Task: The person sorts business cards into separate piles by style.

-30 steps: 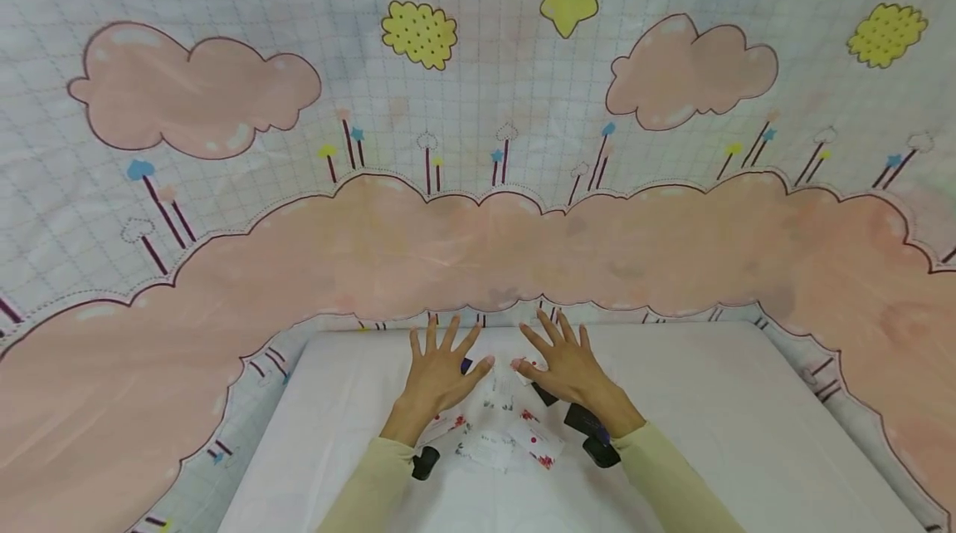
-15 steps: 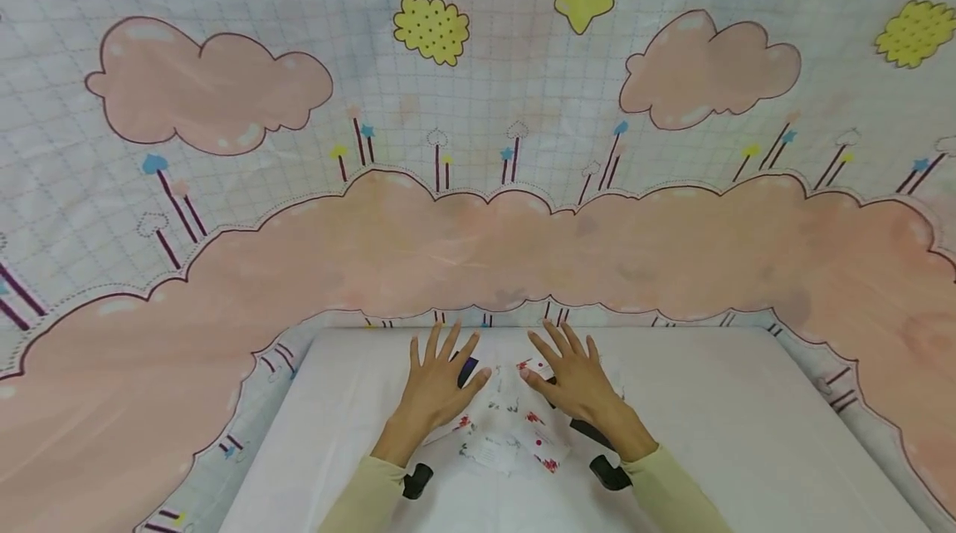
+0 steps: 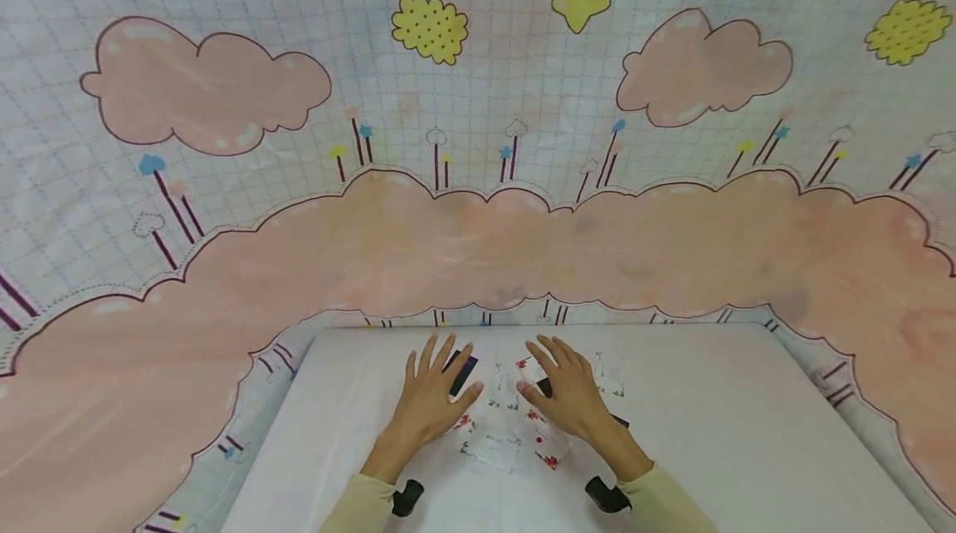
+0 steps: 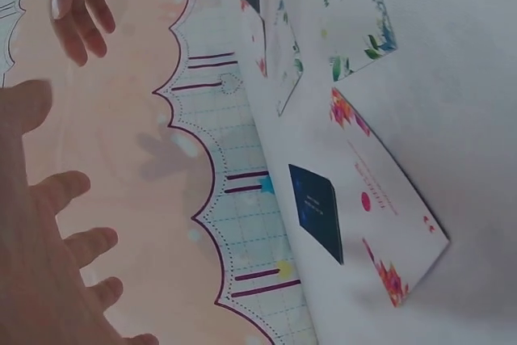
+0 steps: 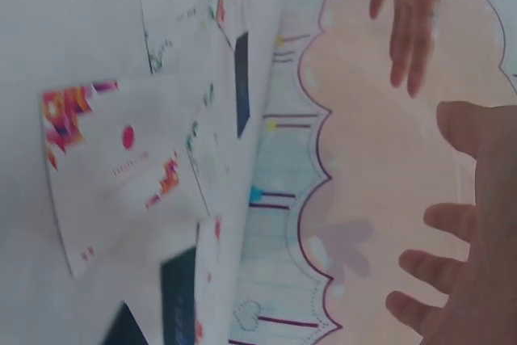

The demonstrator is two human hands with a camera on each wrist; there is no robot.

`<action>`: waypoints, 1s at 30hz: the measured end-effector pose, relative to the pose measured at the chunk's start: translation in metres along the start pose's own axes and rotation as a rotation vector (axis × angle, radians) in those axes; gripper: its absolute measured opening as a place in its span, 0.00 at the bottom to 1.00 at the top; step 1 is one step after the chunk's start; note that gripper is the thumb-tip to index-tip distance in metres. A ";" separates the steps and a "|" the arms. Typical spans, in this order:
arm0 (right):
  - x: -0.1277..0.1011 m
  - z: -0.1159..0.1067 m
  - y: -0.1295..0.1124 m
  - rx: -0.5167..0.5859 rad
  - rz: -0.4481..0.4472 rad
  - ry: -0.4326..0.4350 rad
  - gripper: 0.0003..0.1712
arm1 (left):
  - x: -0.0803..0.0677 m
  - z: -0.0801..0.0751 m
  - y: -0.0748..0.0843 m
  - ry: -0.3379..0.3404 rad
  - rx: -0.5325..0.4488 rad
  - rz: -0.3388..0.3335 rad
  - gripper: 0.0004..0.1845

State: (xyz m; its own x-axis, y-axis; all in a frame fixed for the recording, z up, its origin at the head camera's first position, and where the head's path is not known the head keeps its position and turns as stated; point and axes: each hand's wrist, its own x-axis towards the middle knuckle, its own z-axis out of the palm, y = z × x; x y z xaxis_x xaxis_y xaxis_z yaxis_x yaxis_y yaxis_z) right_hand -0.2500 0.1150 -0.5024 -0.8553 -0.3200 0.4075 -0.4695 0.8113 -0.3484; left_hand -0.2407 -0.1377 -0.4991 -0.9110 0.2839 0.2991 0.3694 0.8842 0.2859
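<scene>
While both hands hover over the white table, neither one grasps anything. The left hand is spread with its fingers straight and apart, palm down, over the left part of a loose scatter of paper cards. The right hand is likewise spread, fingers straight and slightly fanned, over the right part of the same scatter. Whether the palms touch the cards cannot be told from the head view; both wrist views show the fingers extended and clear of the surface.

The cards lie flat on the table near its far edge, between and beneath the two hands. Most are white with red or pink floral corners. A dark blue card lies just beside the left hand's fingertips. A white card with red flowers lies at the near side of the scatter, by the right wrist. One more white card lies just to the right of the right hand.

A pink and white cloud-print backdrop hangs behind the table.
</scene>
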 end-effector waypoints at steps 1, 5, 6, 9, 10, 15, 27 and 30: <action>-0.002 0.001 -0.002 0.008 0.012 0.015 0.39 | -0.001 0.000 -0.001 0.001 -0.010 0.009 0.38; -0.009 0.004 -0.008 0.079 0.103 0.045 0.36 | -0.006 0.002 -0.006 0.010 -0.026 0.054 0.38; -0.010 0.005 -0.009 0.111 0.124 0.049 0.35 | -0.007 0.003 -0.007 0.009 -0.036 0.060 0.38; -0.016 0.007 -0.012 0.200 0.173 0.050 0.33 | -0.010 0.005 -0.010 -0.001 -0.073 0.067 0.37; -0.018 0.008 -0.012 0.217 0.184 0.049 0.33 | -0.011 0.006 -0.011 -0.010 -0.094 0.064 0.37; -0.026 0.014 -0.014 0.255 0.221 0.038 0.32 | -0.018 0.008 -0.015 -0.070 -0.193 0.052 0.36; -0.053 0.028 -0.022 0.212 0.190 0.021 0.33 | -0.035 0.024 -0.023 -0.221 -0.320 0.035 0.36; -0.058 0.031 -0.023 0.216 0.178 -0.004 0.33 | -0.038 0.026 -0.023 -0.238 -0.328 0.049 0.36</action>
State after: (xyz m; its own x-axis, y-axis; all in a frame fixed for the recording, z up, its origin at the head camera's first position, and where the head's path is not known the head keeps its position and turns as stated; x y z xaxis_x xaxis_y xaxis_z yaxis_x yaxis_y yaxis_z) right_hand -0.1964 0.0999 -0.5438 -0.9291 -0.1845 0.3206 -0.3477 0.7316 -0.5865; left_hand -0.2196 -0.1587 -0.5401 -0.8936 0.4347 0.1118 0.4174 0.7132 0.5632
